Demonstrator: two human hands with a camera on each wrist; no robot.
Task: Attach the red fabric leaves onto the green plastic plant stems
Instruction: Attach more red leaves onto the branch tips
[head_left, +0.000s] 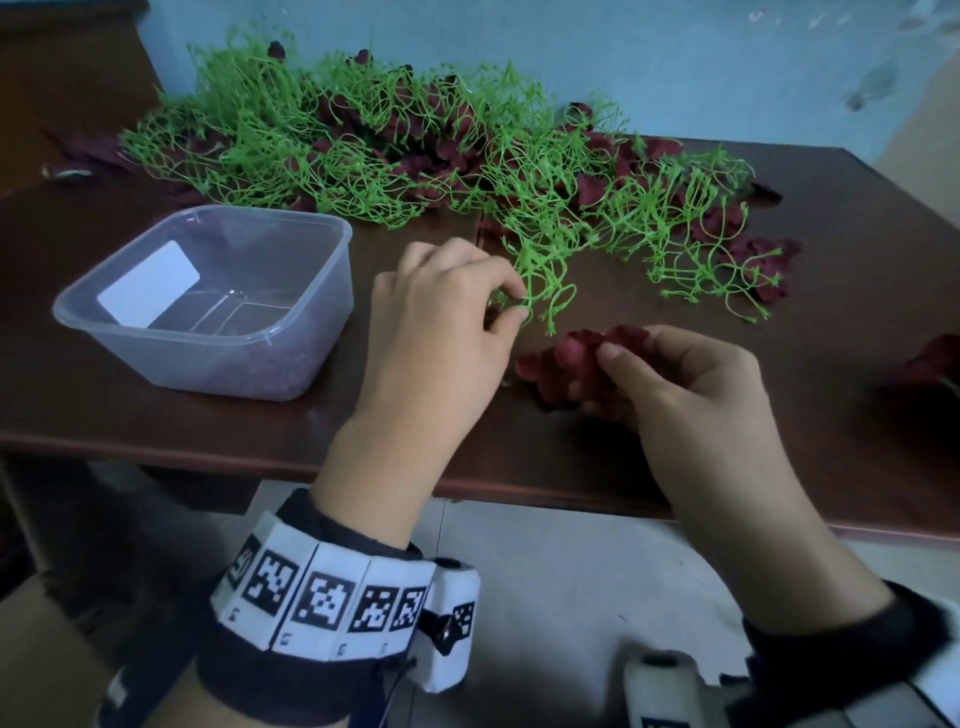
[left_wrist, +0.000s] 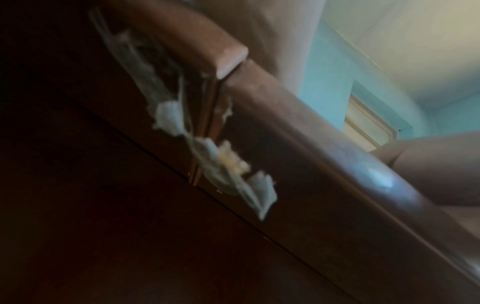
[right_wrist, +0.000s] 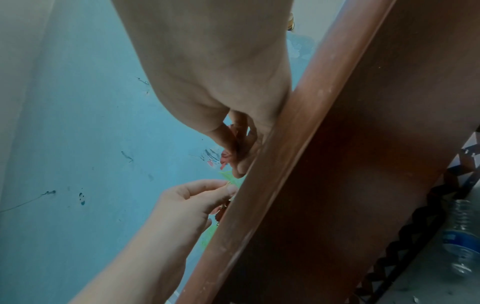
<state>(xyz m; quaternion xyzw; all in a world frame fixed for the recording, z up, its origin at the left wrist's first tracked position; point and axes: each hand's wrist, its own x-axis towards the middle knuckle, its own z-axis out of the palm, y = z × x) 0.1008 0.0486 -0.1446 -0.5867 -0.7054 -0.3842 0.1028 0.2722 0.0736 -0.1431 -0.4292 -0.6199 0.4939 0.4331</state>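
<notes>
Left hand (head_left: 441, 306) on stem (head_left: 540, 280), leaves (head_left: 566, 358) beside, in right hand (head_left: 675, 379).

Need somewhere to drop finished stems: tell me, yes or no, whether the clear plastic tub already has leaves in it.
No: in the head view the clear plastic tub holds no leaves, only a white label showing on its wall.

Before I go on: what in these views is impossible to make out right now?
- Left hand pinch on the green stem: head view, fingertips cover the contact.
- Red leaves count: right hand covers part.
- Left wrist view: blurred, shows only the table edge.
- Plastic tub contents: unclear through cloudy walls.
</notes>
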